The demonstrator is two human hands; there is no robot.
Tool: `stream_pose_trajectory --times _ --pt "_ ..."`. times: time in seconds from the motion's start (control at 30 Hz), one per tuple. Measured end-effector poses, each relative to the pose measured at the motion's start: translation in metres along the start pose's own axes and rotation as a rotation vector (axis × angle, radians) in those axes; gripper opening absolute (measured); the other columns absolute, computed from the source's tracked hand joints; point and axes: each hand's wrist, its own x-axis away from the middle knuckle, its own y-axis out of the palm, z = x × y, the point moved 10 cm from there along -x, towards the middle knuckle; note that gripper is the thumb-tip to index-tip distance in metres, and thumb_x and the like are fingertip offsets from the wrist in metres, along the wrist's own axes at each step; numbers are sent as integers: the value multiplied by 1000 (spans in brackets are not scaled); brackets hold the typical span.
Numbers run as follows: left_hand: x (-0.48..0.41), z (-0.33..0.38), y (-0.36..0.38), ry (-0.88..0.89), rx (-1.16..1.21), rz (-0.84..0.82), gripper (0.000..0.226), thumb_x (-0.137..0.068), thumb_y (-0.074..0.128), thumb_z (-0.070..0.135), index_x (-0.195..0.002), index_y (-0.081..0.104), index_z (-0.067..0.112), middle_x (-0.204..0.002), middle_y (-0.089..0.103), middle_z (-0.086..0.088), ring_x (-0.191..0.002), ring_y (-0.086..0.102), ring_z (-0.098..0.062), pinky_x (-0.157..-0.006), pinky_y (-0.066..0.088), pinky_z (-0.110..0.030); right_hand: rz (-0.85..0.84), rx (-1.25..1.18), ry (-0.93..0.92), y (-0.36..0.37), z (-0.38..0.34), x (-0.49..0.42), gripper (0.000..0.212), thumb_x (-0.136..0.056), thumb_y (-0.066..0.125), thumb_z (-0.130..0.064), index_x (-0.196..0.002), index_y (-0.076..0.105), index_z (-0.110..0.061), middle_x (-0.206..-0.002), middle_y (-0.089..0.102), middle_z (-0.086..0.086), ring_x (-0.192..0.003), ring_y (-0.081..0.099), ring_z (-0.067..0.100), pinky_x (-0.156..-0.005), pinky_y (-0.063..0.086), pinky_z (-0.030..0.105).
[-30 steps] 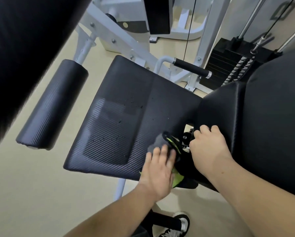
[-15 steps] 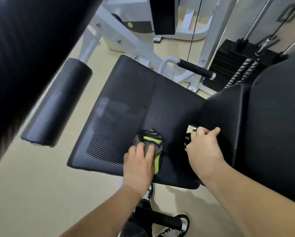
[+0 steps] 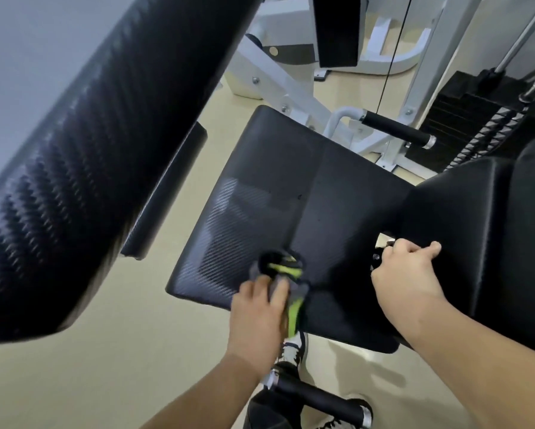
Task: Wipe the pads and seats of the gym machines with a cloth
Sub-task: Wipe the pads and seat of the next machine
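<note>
Black seat (image 3: 291,193) carries no readable writing; left hand (image 3: 256,317) fingers press cloth (image 3: 283,270), right hand (image 3: 405,274) curled.

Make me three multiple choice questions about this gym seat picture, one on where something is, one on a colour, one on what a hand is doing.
1. Where on the seat is the cloth?
A. near its front edge
B. at its far corner
C. on the floor beneath it

2. What colour are the cloth's bright stripes?
A. red
B. lime green
C. white

3. What is the right hand doing?
A. hanging free in the air
B. holding a spray bottle
C. resting where the seat meets the back pad

Answers:
1 A, the left hand presses the cloth near the seat's front edge.
2 B, lime green shows against grey and black fabric.
3 C, its fingers curl at the gap between the pads.
</note>
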Motion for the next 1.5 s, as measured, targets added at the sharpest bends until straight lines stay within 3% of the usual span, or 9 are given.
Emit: stream_pose_trajectory --times 0.07,0.13,0.33,0.5,0.6,0.8,1.07,1.33,1.5 --pt "12 13 9 332 -46 -131 66 -74 77 31 -137 56 24 -122 58 -9 -95 58 -32 -72 50 -42 11 14 -8 2 0 -1 44 -93 48 -8 -135 61 -6 -131 53 26 -113 49 44 -99 45 71" --pt "-1 -25 -12 359 -135 -68 64 -74 78 31 -135 57 26 -122 60 -8 -94 57 -31 -72 49 -42 21 23 -8 4 -1 -2 45 -92 48 -10 -135 62 -8 -130 54 25 -112 49 43 -98 46 70" --pt "-25 -132 -57 -576 -74 132 37 -85 65 19 -122 62 17 -107 59 -16 -85 53 -38 -70 44 -45 -5 -21 -2 -2 1 -2 46 -96 48 -17 -139 61 -11 -132 54 23 -116 49 43 -100 45 70" --pt "-15 44 17 183 -54 -222 65 -81 69 29 -140 44 21 -122 48 -10 -99 50 -35 -75 45 -45 -67 -187 -45 -5 12 -5 45 -97 47 -30 -138 61 -19 -138 56 14 -125 47 36 -105 41 60" --pt "-49 46 19 438 -172 -266 60 -87 66 31 -141 39 29 -125 47 -6 -105 48 -31 -80 45 -45 -13 -410 -6 -12 35 -15 32 -96 53 -38 -123 67 -26 -125 63 0 -118 52 26 -100 41 45" --pt "-135 -29 -22 -299 -97 50 43 -87 66 31 -129 55 32 -123 55 -2 -100 48 -31 -81 41 -43 64 -560 24 -25 81 -44 24 -93 59 -41 -111 70 -31 -117 61 -3 -116 52 23 -96 38 39" --pt "-114 155 63 595 38 -159 30 -84 65 43 -111 67 31 -100 57 3 -83 49 -23 -67 42 -36 -18 -435 66 -9 145 -97 30 -95 54 -39 -121 67 -33 -130 54 0 -126 45 25 -102 36 39" --pt "-269 63 23 -119 -41 -32 53 -75 70 19 -126 60 30 -119 57 -4 -98 49 -30 -79 37 -43 -72 -289 45 0 147 -110 18 -95 49 -29 -104 65 -29 -114 62 2 -113 50 28 -99 44 42" --pt "-190 116 50 346 -27 -213 65 -79 69 30 -141 50 31 -135 51 -6 -110 46 -31 -86 40 -44 -93 -45 46 8 135 -104 37 -99 42 -27 -125 63 -14 -121 62 17 -112 51 42 -93 47 56"
